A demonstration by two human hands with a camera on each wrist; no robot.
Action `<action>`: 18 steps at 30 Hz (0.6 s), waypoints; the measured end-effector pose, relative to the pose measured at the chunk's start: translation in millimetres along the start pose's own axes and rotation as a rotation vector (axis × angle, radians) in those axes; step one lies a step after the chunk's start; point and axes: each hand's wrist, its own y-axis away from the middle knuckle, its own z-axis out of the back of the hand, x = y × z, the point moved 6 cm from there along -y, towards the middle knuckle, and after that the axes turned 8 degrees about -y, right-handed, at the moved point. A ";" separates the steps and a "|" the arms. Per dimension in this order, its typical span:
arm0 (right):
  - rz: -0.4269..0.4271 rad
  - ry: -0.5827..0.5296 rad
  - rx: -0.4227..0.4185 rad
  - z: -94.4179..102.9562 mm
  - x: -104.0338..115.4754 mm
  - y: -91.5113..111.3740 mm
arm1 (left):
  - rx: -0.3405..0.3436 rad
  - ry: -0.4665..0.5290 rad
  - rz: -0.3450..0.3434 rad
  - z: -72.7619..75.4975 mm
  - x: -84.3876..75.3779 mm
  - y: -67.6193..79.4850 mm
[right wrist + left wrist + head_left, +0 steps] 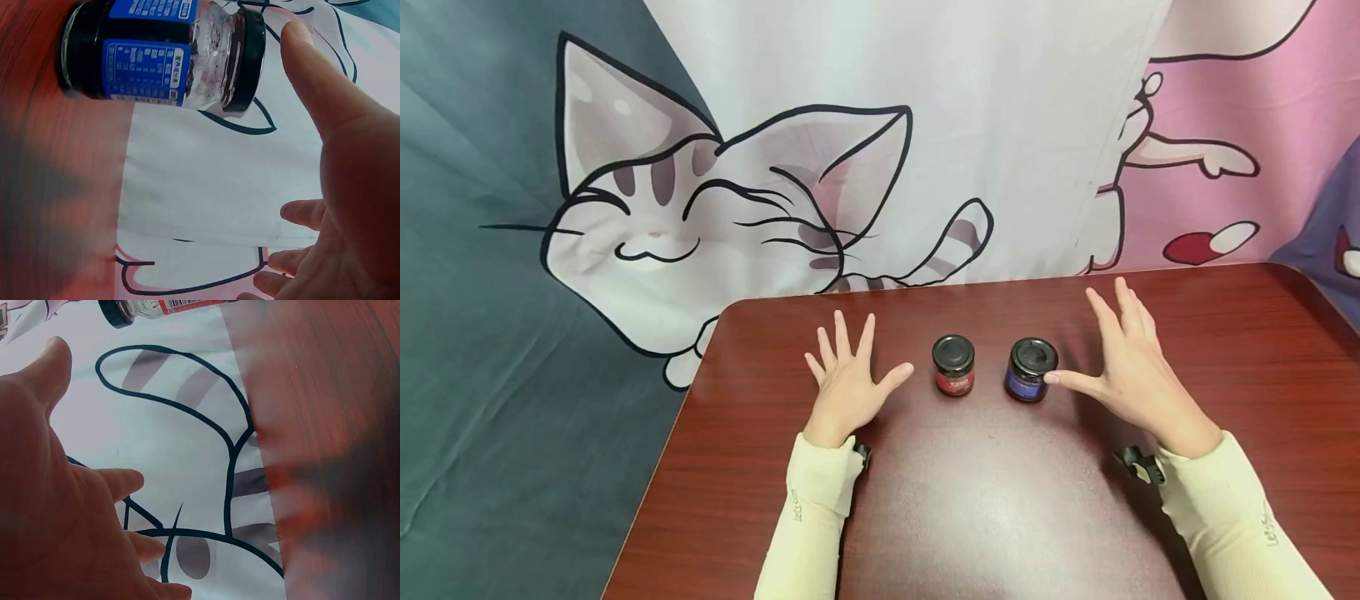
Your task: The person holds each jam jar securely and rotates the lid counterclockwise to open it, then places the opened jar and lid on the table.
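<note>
Two small glass jars with black lids stand upright on the table, side by side. The red-labelled jar [954, 365] is nearer my left hand [848, 392], whose spread fingers hold nothing; its thumb points toward that jar across a short gap. In the left wrist view only the lower part of the red-labelled jar [178, 306] shows at the top edge. My right hand [1135, 375] is spread too, with its thumb tip overlapping the edge of the blue-labelled jar [1032, 369] in the head view. Printed text covers the blue label [147, 72] in the right wrist view.
The reddish-brown wooden table [985, 500] has a rounded back left corner. Behind it hangs a cloth [1037, 125] printed with a cartoon cat. Small black devices, one of them this wrist camera [1138, 465], sit at both cuffs.
</note>
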 end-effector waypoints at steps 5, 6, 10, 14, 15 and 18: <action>0.014 -0.015 -0.009 -1.1 5.3 -1.5 | -0.001 0.002 -0.008 -2.4 -1.7 -1.5; 0.015 -0.019 -0.009 -1.4 6.2 -1.9 | -0.003 0.005 -0.012 -3.1 -2.2 -2.0; 0.017 -0.027 -0.005 -2.5 9.3 -2.9 | -0.005 0.019 -0.023 -5.3 -3.4 -2.9; 0.019 -0.036 -0.003 -4.1 12.2 -3.3 | -0.006 0.025 -0.025 -6.1 -3.2 -3.0; 0.022 -0.039 -0.004 -4.6 13.0 -3.4 | -0.005 0.022 -0.025 -6.0 -3.2 -2.9; 0.033 -0.047 -0.010 -6.1 15.1 -4.4 | -0.005 0.016 -0.027 -5.4 -3.4 -3.1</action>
